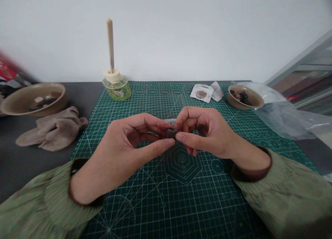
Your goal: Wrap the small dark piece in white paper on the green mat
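Above the middle of the green cutting mat (197, 204), my two hands meet at a small dark grey-brown lump (171, 132). My left hand (124, 142) pinches its left side between thumb and fingers. From the right, the thumb and forefinger of my right hand (210, 131) pinch its other side. Just behind the lump shows a pale, thin, see-through piece (170, 121), partly hidden by my fingers. Whether it is joined to the lump I cannot tell.
White filled sachets (203, 93) lie at the mat's back right, by a tan bowl (245, 104) of dark pieces and a clear plastic bag (285, 118). A glass reed diffuser (116, 86) stands back left. Further left are a larger bowl (15, 106) and a brown cloth (57, 130).
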`<action>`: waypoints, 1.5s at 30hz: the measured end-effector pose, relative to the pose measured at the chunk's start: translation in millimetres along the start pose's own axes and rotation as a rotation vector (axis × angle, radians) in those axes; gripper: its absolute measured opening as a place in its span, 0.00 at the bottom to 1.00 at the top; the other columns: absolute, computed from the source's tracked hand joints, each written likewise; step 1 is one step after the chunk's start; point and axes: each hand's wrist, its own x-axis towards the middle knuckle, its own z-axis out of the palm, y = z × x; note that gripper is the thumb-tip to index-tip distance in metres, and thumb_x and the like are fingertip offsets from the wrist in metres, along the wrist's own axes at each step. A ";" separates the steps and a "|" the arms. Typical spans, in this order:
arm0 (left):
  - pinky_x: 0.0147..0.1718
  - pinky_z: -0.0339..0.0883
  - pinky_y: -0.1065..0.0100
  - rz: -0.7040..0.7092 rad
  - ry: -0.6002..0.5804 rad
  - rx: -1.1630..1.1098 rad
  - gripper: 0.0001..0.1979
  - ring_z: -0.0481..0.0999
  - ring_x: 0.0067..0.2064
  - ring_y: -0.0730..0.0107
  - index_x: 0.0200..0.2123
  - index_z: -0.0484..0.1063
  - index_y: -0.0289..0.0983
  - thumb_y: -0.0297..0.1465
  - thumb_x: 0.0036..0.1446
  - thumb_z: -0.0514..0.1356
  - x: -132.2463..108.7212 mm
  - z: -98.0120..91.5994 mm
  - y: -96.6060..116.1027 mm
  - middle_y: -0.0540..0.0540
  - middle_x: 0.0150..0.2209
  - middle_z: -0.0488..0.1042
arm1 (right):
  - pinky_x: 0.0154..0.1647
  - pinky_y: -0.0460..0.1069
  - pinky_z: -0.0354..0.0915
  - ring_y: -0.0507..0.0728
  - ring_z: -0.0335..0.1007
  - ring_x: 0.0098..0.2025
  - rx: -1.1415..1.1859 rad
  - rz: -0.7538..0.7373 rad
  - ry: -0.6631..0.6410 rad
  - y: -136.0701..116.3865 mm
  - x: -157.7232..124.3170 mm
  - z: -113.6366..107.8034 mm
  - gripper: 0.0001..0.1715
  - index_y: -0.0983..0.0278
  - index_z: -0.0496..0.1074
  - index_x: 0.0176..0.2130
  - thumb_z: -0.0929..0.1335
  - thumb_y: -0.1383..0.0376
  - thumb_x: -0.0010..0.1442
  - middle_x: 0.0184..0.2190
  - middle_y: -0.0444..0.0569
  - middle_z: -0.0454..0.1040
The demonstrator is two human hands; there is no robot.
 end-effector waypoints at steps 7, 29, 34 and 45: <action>0.43 0.83 0.77 -0.024 0.009 -0.012 0.04 0.90 0.41 0.69 0.39 0.91 0.43 0.27 0.64 0.76 2.9 1.7 6.6 0.50 0.37 0.91 | 0.19 0.38 0.70 0.48 0.74 0.19 0.015 0.014 -0.005 -0.5 -0.4 0.2 0.17 0.65 0.78 0.40 0.85 0.70 0.61 0.22 0.38 0.80; 0.45 0.84 0.68 -0.068 0.002 -0.064 0.05 0.89 0.43 0.62 0.43 0.92 0.42 0.34 0.70 0.73 -1.6 -1.8 1.4 0.45 0.38 0.90 | 0.17 0.39 0.68 0.49 0.72 0.18 0.014 0.037 0.004 0.5 -0.4 -0.4 0.19 0.64 0.78 0.40 0.87 0.64 0.61 0.21 0.39 0.79; 0.48 0.87 0.66 -0.054 -0.006 -0.012 0.05 0.92 0.46 0.58 0.42 0.91 0.41 0.28 0.62 0.76 1.1 -0.4 6.9 0.45 0.41 0.92 | 0.17 0.39 0.68 0.49 0.72 0.17 0.007 0.046 0.012 0.9 -1.1 -0.8 0.20 0.64 0.77 0.40 0.87 0.62 0.62 0.20 0.38 0.79; 0.45 0.87 0.71 -0.004 0.005 0.042 0.06 0.92 0.43 0.63 0.42 0.90 0.40 0.28 0.61 0.77 2.4 1.9 3.6 0.47 0.40 0.92 | 0.17 0.39 0.67 0.48 0.71 0.17 0.000 0.053 0.018 -0.8 0.4 0.6 0.20 0.64 0.77 0.40 0.87 0.61 0.61 0.20 0.38 0.78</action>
